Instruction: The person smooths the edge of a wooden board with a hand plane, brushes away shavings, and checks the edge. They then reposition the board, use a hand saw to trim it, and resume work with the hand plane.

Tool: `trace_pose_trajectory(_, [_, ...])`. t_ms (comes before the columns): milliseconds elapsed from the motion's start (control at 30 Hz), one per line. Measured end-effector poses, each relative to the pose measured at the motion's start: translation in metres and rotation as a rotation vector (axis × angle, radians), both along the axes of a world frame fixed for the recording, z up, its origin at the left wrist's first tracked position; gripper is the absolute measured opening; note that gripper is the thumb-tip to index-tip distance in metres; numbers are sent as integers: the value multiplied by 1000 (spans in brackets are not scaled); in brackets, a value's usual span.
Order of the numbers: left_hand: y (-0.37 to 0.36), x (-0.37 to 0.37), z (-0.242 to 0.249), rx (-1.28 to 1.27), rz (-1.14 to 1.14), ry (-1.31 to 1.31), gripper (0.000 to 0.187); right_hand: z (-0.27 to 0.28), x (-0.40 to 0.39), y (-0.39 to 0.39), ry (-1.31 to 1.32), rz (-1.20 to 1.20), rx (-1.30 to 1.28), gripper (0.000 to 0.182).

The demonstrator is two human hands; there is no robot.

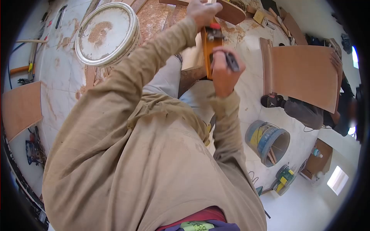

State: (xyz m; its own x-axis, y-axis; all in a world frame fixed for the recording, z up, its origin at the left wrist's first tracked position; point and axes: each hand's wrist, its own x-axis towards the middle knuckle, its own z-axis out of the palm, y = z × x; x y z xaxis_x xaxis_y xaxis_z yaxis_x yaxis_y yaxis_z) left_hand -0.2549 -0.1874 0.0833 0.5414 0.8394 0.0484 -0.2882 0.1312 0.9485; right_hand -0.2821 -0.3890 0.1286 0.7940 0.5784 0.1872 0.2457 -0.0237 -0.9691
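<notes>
I watch from far through the head view, and I see the orange hand plane (pixel 208 49) in front of the person's body, just beside a pale piece of wood (pixel 195 52). The right hand (pixel 226 72) has its fingers clamped around the dark handle (pixel 232 62) of this plane. The left hand (pixel 202 14) is at the plane's far end; its fingers are curled, but I cannot tell on what. The white lidded bucket (pixel 120 36) stands to the left.
</notes>
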Motion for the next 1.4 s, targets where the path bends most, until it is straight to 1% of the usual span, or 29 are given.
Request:
trace_pose_trajectory(33, [33,34,-7,18,18,-84,74,-3,28,26,-36,-5,2,12])
trace_pose_trajectory(67, [35,29,22,-6,58,219,67,-5,27,21,-36,-5,17,12])
trace_pose_trajectory(133, [19,13,13,73,65,206,75,-14,36,26,-51,18,58,12])
trace_pose_trajectory(200, [-21,-22,-1,93,47,225,80,-6,-13,-32,37,45,-32,11])
trace_pose_trajectory(233, [-58,-58,12,18,1,210,79,0,-43,-63,55,64,-47,12])
trace_pose_trajectory(267, [-83,-78,-5,95,24,172,77,6,-66,-93,-23,87,-88,12])
trace_pose_trajectory(300, [-103,-97,-1,87,31,172,76,10,-83,-112,-64,98,-139,11])
trace_pose_trajectory(333, [-111,-106,1,82,31,172,76,11,-77,-103,-76,100,-129,10])
trace_pose_trajectory(400, [-78,-77,11,33,15,187,76,16,-67,-82,-103,73,-108,10])
trace_pose_trajectory(433, [-53,-53,15,10,11,189,76,2,-41,-52,-47,43,-59,9])
trace_pose_trajectory(500, [42,35,-4,-20,-61,82,79,4,30,36,-111,4,20,11])
trace_pose_trajectory(533, [84,67,0,54,-84,48,60,3,64,74,-34,10,23,13])
trace_pose_trajectory(567, [110,104,-7,20,81,0,63,-21,105,112,-145,17,168,14])
trace_pose_trajectory(667, [137,119,-10,26,-167,78,76,-13,106,110,159,110,242,14])
trace_pose_trajectory(733, [50,59,24,-186,-85,36,82,-18,72,60,129,74,215,14])
trace_pose_trajectory(767, [17,33,20,-38,37,105,76,-11,44,24,185,60,144,14])
trace_pose_trajectory(800, [-12,-4,22,248,75,404,82,-4,12,-16,204,43,64,13])
trace_pose_trajectory(833, [-53,-35,20,195,108,324,84,1,-19,-57,224,56,17,13])
trace_pose_trajectory(900, [-116,-88,3,133,66,246,84,-2,-70,-127,115,71,-57,11])
trace_pose_trajectory(1000, [-123,-93,2,86,81,197,82,2,-80,-130,46,56,-57,10])
trace_pose_trajectory(1067, [-69,-55,13,268,115,336,81,-7,-42,-76,104,13,-13,9])
trace_pose_trajectory(1100, [-40,-39,27,65,-56,259,81,-2,-21,-43,75,-10,-1,10])
trace_pose_trajectory(1133, [-28,-23,40,-135,-97,194,71,-5,-2,-20,130,8,52,11])
trace_pose_trajectory(1167, [-31,-28,38,-97,-125,275,74,-6,6,-11,188,24,102,11])
trace_pose_trajectory(1200, [-30,-29,33,-52,-150,348,78,-3,-2,-21,199,14,83,11])
trace_pose_trajectory(1267, [-47,-37,10,253,94,358,84,-1,-29,-57,207,16,60,11])
trace_pose_trajectory(1333, [-97,-80,-4,141,41,222,86,-10,-67,-113,104,39,-24,11])
trace_pose_trajectory(1367, [-117,-99,20,67,-5,198,84,-11,-70,-116,83,39,-18,11])
trace_pose_trajectory(1400, [-115,-95,22,27,-5,179,82,-12,-75,-119,65,34,-14,11])
